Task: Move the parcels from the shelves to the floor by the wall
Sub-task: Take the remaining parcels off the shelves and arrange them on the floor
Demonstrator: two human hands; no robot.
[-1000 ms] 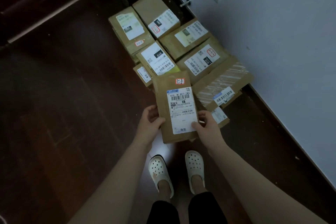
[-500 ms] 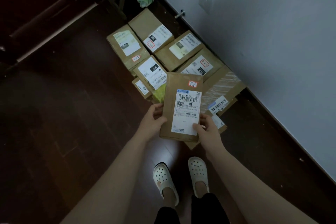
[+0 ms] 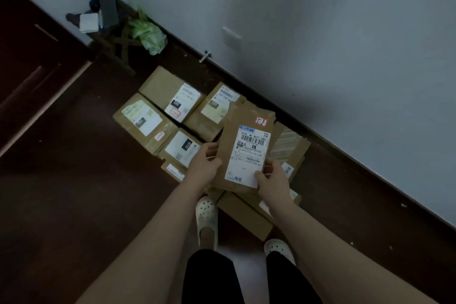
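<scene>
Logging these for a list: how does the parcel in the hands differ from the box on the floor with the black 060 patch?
The held parcel is a flat paper envelope; the 060 box is a thicker carton. The left hand and right hand grip the held parcel up off the floor; the 060 box lies on it near the wall. Both are brown with white shipping labels.
</scene>
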